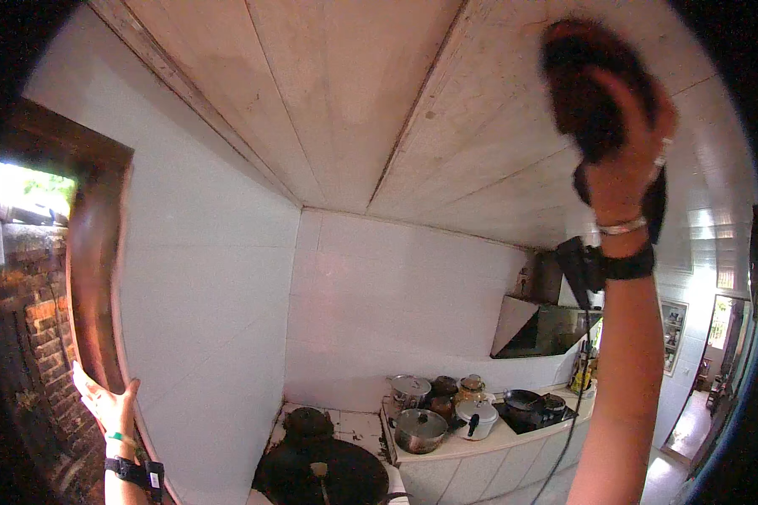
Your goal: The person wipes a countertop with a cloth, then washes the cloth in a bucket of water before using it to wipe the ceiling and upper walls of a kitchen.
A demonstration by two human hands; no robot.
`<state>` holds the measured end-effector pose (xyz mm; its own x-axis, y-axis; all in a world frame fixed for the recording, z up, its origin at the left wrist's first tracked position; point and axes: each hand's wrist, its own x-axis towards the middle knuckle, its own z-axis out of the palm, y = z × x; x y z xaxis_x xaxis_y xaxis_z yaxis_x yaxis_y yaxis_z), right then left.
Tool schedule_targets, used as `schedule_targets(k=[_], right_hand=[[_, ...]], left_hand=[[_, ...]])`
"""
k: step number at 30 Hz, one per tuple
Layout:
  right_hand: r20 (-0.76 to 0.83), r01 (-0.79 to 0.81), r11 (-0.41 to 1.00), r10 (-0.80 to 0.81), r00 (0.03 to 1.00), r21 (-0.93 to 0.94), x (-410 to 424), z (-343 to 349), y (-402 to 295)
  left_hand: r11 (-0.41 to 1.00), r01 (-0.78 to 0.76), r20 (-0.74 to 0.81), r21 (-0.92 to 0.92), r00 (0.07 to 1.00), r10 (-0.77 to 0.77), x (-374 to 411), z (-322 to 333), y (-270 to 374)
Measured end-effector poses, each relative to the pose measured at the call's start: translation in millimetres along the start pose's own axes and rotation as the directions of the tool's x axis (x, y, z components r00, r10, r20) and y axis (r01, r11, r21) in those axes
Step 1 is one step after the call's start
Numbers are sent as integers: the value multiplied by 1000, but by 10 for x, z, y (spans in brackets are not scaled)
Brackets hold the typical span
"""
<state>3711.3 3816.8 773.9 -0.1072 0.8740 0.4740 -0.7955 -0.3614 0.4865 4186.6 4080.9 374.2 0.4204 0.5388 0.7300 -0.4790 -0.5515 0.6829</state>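
My right hand [628, 170] is raised high at the right, gripping a dark cloth or pad [584, 82] up by the panelled ceiling [480, 126]. Motion blurs both the hand and the cloth, so whether the cloth touches the panels I cannot tell. Low at the left, my left hand [110, 404] holds the dark wooden frame [95, 265] of an opening, thumb on its wall side and fingers towards the outside. Both wrists wear black straps with small devices, and a cable [565, 448] hangs from the right one.
Below sits a large dark wok [354, 467] with a brush-like tool [319, 470], beside a dark lidded pot [308, 423]. The tiled counter [442, 449] carries a steel pot [420, 431], a pressure cooker [477, 416] and a gas hob [530, 420] under a range hood [537, 331]. A doorway [695, 404] stands right.
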Motion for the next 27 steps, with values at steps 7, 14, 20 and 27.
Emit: schedule_targets(k=[7, 14, 20, 27], right_hand=[[-12, -151, 986, 152, 988, 65, -325, 413, 22], [426, -61, 998, 46, 904, 22, -1005, 909, -355], [242, 39, 986, -77, 967, 160, -532, 199, 199], [-1, -49, 999, 49, 999, 22, -279, -150, 569]], left_hand=[[1000, -15, 32, 11, 999, 15, -30, 155, -98], [1000, 0, 46, 30, 999, -2, -62, 128, 54], [1000, -15, 14, 24, 1000, 14, -28, 245, -89], [998, -57, -26, -6, 998, 57, -4, 227, -211]])
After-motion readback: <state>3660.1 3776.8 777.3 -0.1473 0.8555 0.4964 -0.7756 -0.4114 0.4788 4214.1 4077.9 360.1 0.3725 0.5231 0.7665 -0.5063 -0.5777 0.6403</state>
